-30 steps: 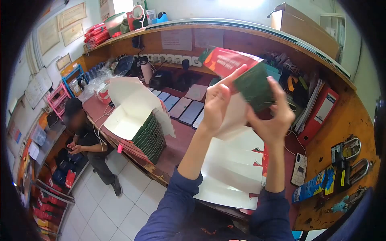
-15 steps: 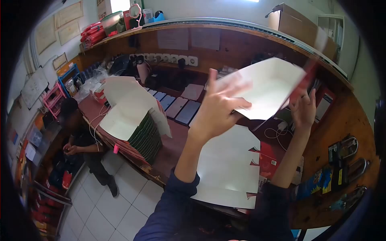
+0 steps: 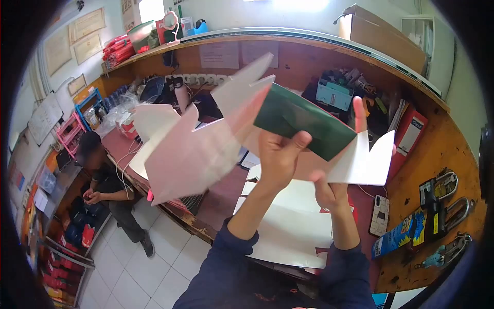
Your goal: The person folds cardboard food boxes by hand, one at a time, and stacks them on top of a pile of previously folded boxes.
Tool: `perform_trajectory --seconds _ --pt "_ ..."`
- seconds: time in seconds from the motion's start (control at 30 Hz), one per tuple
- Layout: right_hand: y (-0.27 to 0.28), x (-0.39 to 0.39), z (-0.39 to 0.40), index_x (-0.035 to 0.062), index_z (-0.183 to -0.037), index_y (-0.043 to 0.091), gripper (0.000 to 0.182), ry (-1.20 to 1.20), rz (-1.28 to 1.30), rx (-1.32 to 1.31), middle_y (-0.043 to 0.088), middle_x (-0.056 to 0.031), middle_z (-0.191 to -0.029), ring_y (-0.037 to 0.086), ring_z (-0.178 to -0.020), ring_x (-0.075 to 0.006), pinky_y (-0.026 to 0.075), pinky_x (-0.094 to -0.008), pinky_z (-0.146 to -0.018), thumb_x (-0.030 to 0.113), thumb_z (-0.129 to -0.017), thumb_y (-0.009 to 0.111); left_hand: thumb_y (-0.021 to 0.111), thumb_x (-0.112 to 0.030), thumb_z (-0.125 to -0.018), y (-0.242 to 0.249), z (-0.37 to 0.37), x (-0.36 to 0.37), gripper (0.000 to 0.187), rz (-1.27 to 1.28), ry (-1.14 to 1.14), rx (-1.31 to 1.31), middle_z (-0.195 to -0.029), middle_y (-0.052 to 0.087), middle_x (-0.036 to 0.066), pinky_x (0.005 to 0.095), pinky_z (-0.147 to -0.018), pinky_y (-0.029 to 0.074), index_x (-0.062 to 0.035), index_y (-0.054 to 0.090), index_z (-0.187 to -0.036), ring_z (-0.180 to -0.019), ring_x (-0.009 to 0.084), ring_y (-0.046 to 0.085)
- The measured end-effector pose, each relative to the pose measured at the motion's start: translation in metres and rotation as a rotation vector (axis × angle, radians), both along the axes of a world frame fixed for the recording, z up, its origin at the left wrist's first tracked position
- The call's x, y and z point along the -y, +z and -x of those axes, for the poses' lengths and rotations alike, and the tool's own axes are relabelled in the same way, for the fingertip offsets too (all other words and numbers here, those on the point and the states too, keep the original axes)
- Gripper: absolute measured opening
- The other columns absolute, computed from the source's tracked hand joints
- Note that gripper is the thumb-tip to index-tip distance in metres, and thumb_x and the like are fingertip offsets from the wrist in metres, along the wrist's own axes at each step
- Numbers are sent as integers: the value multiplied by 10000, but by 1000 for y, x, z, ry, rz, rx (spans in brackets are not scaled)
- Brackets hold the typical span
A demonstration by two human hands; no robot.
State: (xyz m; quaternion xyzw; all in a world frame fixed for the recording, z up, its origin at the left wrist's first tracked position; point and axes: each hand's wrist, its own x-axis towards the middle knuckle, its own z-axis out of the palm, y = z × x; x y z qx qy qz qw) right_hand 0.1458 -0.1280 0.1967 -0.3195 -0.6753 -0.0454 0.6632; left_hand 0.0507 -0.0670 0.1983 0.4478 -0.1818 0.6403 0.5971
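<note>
Hands raised above the counter (image 3: pixel 226 193), both gripping one unfolded carton blank (image 3: pixel 206 139). Left hand (image 3: pixel 278 157) closing on its middle, thumb pressing the green panel (image 3: pixel 303 121). Right hand (image 3: pixel 334 190) pinching the lower edge, one finger stretching up behind. More flat blanks (image 3: pixel 288 232) lying on the counter just below.

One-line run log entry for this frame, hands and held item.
left hand: grips flat white-and-green cardboard box blank | right hand: holds same blank from below | blank: unfolded, raised above wooden counter

small shop counter: wooden desk (image 3: pixel 411 206), padlocks (image 3: pixel 437 193), row of sockets (image 3: pixel 200 79), certificates on wall (image 3: pixel 85 33).
</note>
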Motion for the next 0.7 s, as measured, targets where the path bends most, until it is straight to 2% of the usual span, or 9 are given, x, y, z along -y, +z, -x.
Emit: perform_trajectory --seconds 0.03,0.07,0.13,0.2,0.3,0.47,0.53,0.63,0.7 --pt "0 -12 -3 81 -1420 128 975 -222 -161 211 119 -306 -1423 349 -1246 -341 320 -409 -986 567 -742 634 609 -84 -853 -5 -1 -1 131 -39 42 -37 -908 604 45 263 -648 534 -12 545 -941 -807 131 602" --pt "1 -23 -1 46 -1316 350 711 -127 -355 67 154 -290 -1413 443 -1155 -347 374 -405 -936 555 -842 500 614 -91 -852 -9 -3 -3 116 -77 84 -72 -889 594 33 256 -652 520 -23 541 -911 -785 115 591" --pt "2 -11 -13 17 -1142 530 672 -129 -188 164 190 -285 -1403 497 -1092 -363 417 -413 -896 611 -850 417 600 -180 -877 -8 -3 -5 146 -14 180 -60 -867 577 16 239 -653 474 -49 538 -897 -751 88 560" --pt "4 -16 -19 41 -856 588 687 126 -265 138 401 -263 -1290 517 -1081 -404 429 -497 -896 692 -814 373 553 -254 -911 -6 3 -6 188 112 70 -14 -870 571 9 228 -660 435 -68 541 -925 -769 82 546" --pt "2 -21 -22 13 -828 652 609 248 -269 176 518 -244 -1173 515 -1085 -415 471 -450 -833 591 -832 461 498 -260 -937 7 17 3 206 239 25 -193 -874 568 17 229 -684 463 -61 528 -983 -826 85 558" --pt "-2 -41 -17 46 -780 701 331 -191 -463 452 506 -217 -1209 483 -1114 -422 462 -455 -842 369 -750 630 491 -217 -939 14 16 15 185 404 -17 -209 -891 572 30 246 -679 495 -50 518 -1015 -808 90 579" --pt "4 -35 -12 95 -956 683 281 -212 -454 478 475 -209 -1258 465 -1133 -410 462 -444 -845 237 -713 687 483 -199 -942 14 16 10 170 282 26 -213 -911 567 31 250 -675 495 -54 518 -1024 -815 85 575" --pt "13 -22 -7 99 -1309 427 808 -20 -85 196 443 -226 -1301 513 -1118 -372 460 -398 -885 41 -578 767 496 -187 -932 10 20 -6 239 105 123 -408 -1010 569 54 259 -758 481 -44 505 -1123 -922 124 563" --pt "17 -15 -17 78 -1285 444 779 -128 3 252 460 -212 -1292 518 -1122 -355 458 -387 -895 43 -577 767 555 -205 -897 1 26 -10 353 -187 404 -555 -1190 528 71 295 -951 387 -40 484 -1200 -1117 184 485"
